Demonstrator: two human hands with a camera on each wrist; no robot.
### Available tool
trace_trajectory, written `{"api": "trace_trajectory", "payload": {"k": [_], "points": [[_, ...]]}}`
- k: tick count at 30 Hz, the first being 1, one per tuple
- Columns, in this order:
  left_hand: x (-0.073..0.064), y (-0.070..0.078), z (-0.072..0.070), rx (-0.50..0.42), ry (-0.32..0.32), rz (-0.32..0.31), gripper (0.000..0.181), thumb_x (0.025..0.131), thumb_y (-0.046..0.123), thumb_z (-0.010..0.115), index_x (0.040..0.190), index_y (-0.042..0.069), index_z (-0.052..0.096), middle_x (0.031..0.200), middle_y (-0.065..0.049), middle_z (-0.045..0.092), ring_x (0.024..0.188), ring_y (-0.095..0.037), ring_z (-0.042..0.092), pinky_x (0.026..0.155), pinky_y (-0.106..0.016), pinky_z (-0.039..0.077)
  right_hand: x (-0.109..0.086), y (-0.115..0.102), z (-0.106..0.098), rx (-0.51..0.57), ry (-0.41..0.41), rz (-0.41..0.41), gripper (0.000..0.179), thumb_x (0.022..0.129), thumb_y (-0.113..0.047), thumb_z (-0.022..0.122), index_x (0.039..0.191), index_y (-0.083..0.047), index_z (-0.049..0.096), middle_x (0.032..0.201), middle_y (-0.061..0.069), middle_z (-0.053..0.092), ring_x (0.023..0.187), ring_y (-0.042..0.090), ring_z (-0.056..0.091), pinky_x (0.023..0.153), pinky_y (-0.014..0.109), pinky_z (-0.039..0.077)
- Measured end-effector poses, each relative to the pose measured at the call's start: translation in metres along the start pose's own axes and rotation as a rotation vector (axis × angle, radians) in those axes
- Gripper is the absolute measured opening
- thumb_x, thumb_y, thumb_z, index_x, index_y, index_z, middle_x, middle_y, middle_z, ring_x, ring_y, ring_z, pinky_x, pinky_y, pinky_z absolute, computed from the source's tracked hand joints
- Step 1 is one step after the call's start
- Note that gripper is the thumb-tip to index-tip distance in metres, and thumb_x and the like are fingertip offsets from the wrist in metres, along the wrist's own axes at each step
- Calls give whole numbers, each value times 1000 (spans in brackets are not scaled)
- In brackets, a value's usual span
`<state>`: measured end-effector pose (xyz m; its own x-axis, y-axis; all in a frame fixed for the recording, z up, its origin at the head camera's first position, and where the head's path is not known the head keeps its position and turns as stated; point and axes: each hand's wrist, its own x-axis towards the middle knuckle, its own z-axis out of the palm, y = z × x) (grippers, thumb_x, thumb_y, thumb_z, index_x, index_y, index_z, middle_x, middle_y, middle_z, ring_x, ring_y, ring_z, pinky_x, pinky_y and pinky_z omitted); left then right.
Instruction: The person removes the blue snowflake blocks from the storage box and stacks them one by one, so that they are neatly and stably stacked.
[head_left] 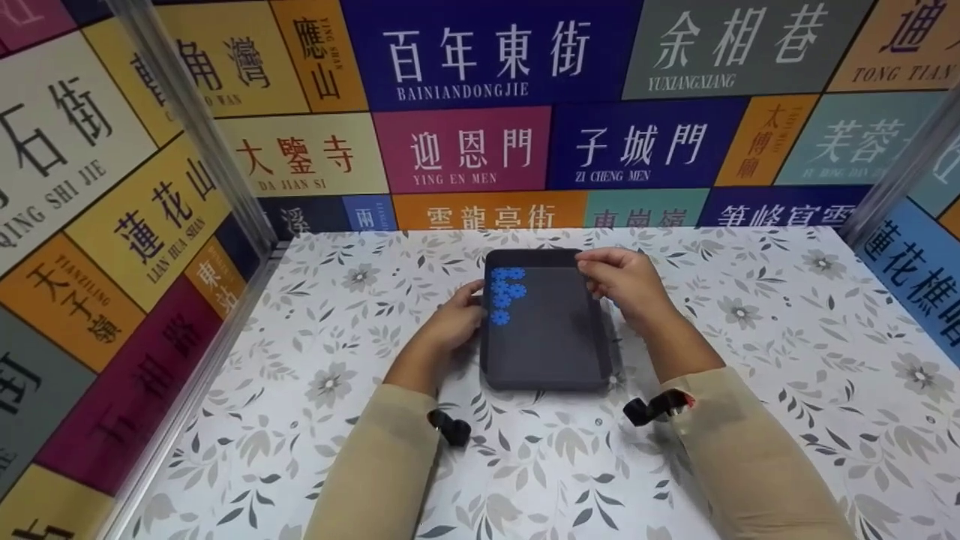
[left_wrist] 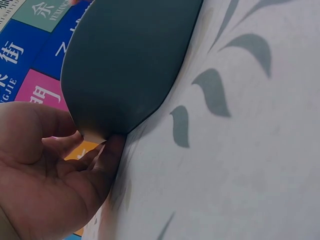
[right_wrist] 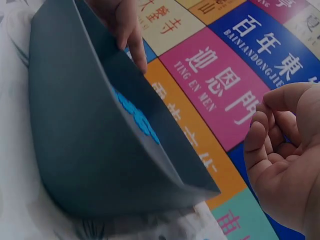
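Note:
A dark grey rectangular tray [head_left: 551,337] stands on the table, with several small blue flower-shaped pieces [head_left: 502,291] clustered in its upper left part. My left hand [head_left: 459,319] grips the tray's left wall; its thumb and fingers meet the tray edge in the left wrist view. Over the tray's far right corner is my right hand [head_left: 622,281]. In the right wrist view, the right fingers [right_wrist: 257,135] curl towards the thumb, beside the tray's wall [right_wrist: 90,135]. No object shows between those fingertips. That wall hides most of the blue pieces there.
White cloth with grey flowers and leaves covers the table [head_left: 330,382]. Coloured panels with Chinese lettering [head_left: 461,150] line the back and both sides. A small black device [head_left: 450,429] sits on the left sleeve, another black device [head_left: 652,409] on the right.

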<state>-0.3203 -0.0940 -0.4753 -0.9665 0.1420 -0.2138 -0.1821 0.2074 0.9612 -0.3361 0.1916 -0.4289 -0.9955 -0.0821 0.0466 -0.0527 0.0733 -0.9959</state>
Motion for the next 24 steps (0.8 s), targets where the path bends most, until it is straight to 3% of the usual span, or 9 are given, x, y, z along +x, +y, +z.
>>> {"api": "trace_trajectory", "payload": {"k": [8,13,18,24], "points": [[1,2,0,6,7,-5,72,96,6,49,166,15,38,159,-16,55,127,-26,58,107,-36,47,23,-10,26,-56,-27,14,23,100,-22,75,116,-6,78,88,-5,71,72,11,64,67,24,58],[1,2,0,46,11,-1,71,97,7,49,167,15,38,160,-18,54,136,-30,58,115,-40,47,49,-12,39,-94,-34,53,21,100,-20,72,115,-8,78,92,-2,71,73,11,62,69,24,58],[-2,3,2,34,7,3,70,99,7,49,167,14,37,161,-19,53,142,-33,55,120,-45,44,70,-5,50,-109,-66,109,22,100,-21,71,117,-8,78,88,-3,69,73,10,62,68,23,58],[-1,0,3,35,11,12,71,96,5,48,166,12,37,158,-20,54,130,-29,59,107,-37,49,86,12,61,-205,-49,100,24,98,-19,68,117,-6,78,89,0,69,73,12,62,68,27,59]]}}
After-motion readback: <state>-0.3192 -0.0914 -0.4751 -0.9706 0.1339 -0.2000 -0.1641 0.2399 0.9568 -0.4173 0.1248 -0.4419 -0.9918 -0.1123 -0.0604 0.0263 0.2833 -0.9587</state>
